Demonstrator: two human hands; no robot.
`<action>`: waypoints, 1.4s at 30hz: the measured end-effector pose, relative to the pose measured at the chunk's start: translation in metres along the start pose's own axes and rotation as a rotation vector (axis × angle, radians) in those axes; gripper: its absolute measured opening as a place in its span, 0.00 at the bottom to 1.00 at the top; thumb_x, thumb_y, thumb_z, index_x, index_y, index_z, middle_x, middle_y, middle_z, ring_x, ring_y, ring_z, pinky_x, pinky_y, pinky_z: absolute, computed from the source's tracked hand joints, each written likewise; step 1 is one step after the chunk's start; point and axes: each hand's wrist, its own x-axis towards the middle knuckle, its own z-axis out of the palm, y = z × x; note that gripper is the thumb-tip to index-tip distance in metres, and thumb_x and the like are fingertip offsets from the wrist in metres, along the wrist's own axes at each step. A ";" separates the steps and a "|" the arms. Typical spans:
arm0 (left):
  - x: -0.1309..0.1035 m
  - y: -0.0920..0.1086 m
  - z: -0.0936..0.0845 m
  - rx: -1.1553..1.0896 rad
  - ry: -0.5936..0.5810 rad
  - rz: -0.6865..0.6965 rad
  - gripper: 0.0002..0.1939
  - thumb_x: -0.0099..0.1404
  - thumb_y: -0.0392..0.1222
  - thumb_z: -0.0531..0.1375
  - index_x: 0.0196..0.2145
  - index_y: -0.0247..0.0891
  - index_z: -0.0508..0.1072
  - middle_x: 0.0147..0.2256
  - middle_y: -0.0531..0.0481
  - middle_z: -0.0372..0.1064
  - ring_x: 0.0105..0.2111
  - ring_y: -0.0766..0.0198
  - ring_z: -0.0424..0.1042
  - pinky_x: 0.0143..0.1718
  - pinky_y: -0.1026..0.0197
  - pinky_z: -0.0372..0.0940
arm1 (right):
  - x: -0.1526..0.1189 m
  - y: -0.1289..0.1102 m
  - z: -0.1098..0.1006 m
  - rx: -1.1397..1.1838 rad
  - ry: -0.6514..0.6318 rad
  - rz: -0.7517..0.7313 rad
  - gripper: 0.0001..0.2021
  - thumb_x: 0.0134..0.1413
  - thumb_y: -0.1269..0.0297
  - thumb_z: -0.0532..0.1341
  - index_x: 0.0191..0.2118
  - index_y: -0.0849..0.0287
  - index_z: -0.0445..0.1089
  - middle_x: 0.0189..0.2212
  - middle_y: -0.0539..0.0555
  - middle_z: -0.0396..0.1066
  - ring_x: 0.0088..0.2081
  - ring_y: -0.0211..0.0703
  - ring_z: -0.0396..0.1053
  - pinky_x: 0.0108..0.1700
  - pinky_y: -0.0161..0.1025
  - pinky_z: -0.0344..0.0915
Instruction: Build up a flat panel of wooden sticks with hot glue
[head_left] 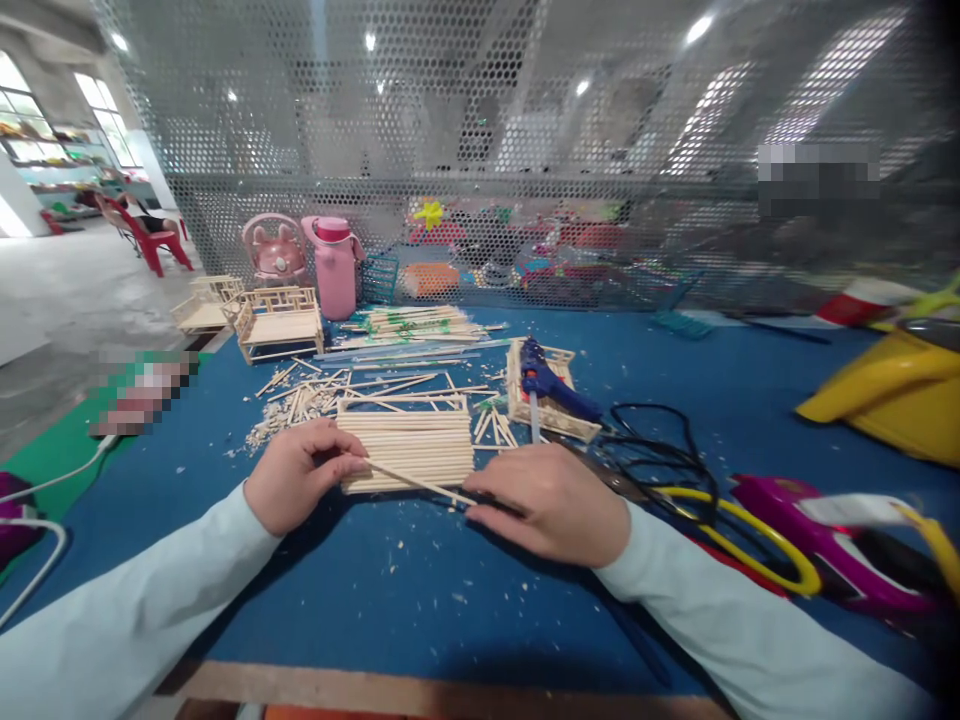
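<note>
A thin wooden stick [416, 482] slants down to the right between my two hands. My left hand [304, 475] pinches its left end; my right hand [551, 503] has its other end between thumb and fingers. Just behind the stick lies a flat panel of sticks laid side by side [409, 440], with a low rail along its far edge. Loose short offcuts [304, 405] are heaped behind my left hand. A blue glue gun [551, 380] rests on a small stick frame [517, 385] beyond my right hand.
Two small stick-built benches [281, 325] stand at the back left, near a pink bottle [336, 270]. Bundled sticks [412, 322] lie before the perforated metal screen [480, 130]. Black cable [675, 450], yellow-handled scissors [780, 550], a purple device [832, 545] and a yellow dustpan [892, 395] sit right.
</note>
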 end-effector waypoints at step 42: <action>-0.001 0.005 0.003 -0.024 -0.023 -0.027 0.09 0.55 0.41 0.60 0.22 0.37 0.65 0.21 0.55 0.62 0.22 0.70 0.60 0.25 0.66 0.57 | 0.020 0.011 0.001 -0.153 0.365 0.153 0.09 0.56 0.73 0.54 0.36 0.58 0.71 0.32 0.56 0.75 0.35 0.42 0.71 0.38 0.39 0.69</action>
